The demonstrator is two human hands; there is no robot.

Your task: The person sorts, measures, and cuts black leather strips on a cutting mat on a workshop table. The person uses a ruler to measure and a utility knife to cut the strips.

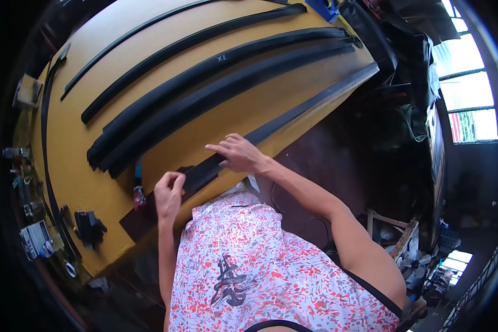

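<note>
A long black strip (301, 113) lies along the near edge of the yellow table (166, 145). My left hand (169, 193) is at the strip's left end, fingers curled together; what they pinch, if anything, is too small to name. Over the strip's middle part, my right hand (239, 153) has its index finger stretched to the left and its other fingers loosely bent, with nothing visible in it. A dark brown piece (138, 220) lies at the table edge left of my left hand.
Several long black curved strips (205, 72) lie across the table beyond my hands. A black block (88, 228) sits at the left, near scissors (70, 269). A small red and blue object (140, 196) lies left of my left hand. A wooden frame (406, 238) stands at the right.
</note>
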